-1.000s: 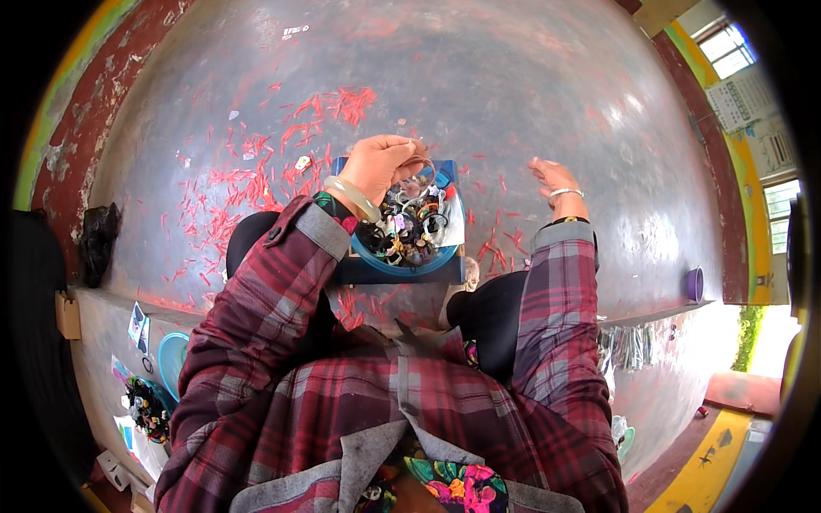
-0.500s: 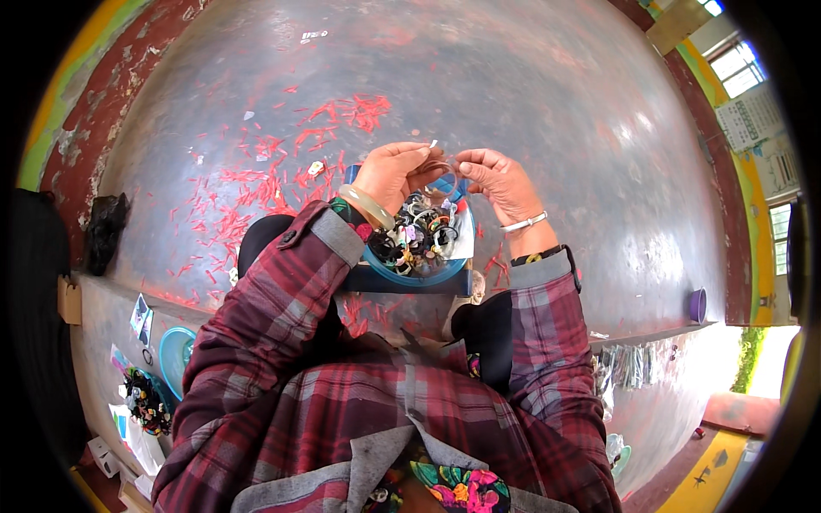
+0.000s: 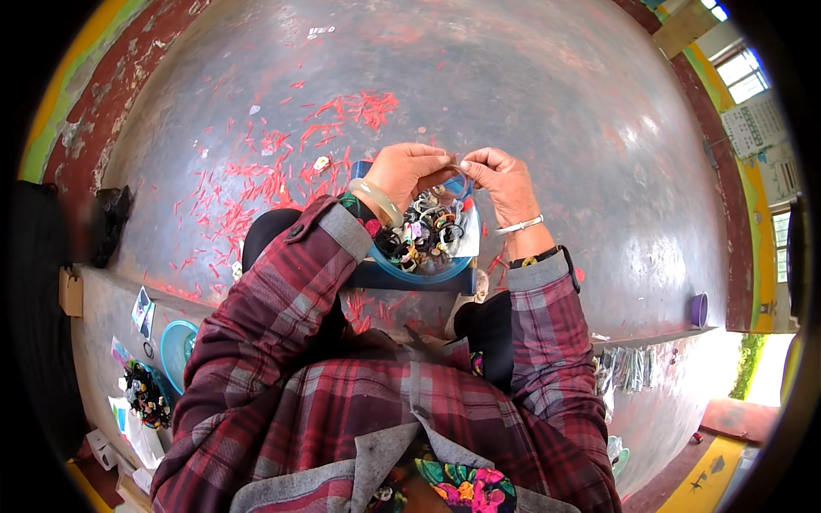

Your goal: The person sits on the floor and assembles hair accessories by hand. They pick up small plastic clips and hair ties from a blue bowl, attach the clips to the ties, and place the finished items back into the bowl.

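Between my two hands, above a blue basin (image 3: 412,276), is a thin brownish elastic band (image 3: 467,185), bent in a loop. My left hand (image 3: 392,178) pinches it with thumb and forefinger, with a pale bangle at the wrist. My right hand (image 3: 506,191) pinches the other side, close to the left fingertips; a silver bangle circles that wrist. Inside the basin lies a heap of hair ties (image 3: 419,238), mostly black, with small coloured and white ornaments. A white sheet (image 3: 469,238) shows at the basin's right side. The exact join at my fingertips is too small to make out.
The basin rests on a dark blue stand (image 3: 368,275) between my knees. Red scraps (image 3: 231,201) litter the grey floor. At left are a turquoise basin (image 3: 175,355) and a pile of dark hair ties (image 3: 145,398). A purple bucket (image 3: 699,309) stands far right.
My hands have come closer together, the left fingertips moving right to meet the right ones at the band. A pale tip that stuck up by the left fingers no longer shows.
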`<state>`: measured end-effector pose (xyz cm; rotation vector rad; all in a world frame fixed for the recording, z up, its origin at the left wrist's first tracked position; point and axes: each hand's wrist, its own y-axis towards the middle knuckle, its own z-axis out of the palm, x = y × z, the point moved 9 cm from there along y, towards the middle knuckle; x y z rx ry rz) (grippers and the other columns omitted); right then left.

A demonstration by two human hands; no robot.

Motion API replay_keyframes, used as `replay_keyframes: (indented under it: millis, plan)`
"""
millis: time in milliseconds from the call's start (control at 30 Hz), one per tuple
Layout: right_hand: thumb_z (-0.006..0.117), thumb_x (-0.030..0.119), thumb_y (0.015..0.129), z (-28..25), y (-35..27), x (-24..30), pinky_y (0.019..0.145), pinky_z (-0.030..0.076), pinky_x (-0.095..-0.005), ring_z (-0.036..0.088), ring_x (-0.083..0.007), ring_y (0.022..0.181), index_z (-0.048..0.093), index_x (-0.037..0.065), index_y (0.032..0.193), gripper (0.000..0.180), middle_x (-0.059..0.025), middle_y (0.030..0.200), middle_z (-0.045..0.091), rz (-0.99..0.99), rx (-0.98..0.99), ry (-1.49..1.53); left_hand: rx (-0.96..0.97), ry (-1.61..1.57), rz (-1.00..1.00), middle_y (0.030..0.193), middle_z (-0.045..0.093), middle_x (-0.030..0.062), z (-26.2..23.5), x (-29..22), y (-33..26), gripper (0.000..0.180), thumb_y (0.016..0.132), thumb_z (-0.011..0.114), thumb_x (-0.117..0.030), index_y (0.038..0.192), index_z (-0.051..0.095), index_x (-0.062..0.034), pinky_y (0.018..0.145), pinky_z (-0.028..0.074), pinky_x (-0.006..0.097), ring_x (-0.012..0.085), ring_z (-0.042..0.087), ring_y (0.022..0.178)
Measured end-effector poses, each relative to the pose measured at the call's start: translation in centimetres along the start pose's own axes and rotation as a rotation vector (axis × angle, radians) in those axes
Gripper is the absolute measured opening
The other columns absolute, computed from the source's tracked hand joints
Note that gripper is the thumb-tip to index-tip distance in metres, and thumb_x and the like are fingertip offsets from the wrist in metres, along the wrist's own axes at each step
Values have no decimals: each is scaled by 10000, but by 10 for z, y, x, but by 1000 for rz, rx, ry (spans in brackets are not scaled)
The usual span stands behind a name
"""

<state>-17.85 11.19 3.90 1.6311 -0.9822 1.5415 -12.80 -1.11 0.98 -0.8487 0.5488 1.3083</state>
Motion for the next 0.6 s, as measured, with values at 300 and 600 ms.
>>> replay_keyframes:
  millis: [300, 600]
  plan:
    - [628, 34, 753, 3, -1, -1, 598, 430, -199, 538, -72, 659, 651, 0, 916, 168, -21, 776, 622, 20, 33, 170, 55, 34, -27, 965, 607, 143, 3, 0, -2, 215, 870, 515, -84, 1006, 560, 76, 765, 518, 253, 194, 607, 860]
    - [590, -1, 770, 3, -4, 1, 675, 454, -225, 574, -123, 719, 645, -11, 939, 178, -62, 835, 645, 51, 50, 310, 109, -71, -66, 986, 593, 179, 9, -3, -4, 250, 872, 502, -67, 1055, 507, 104, 790, 520, 272, 257, 600, 929]
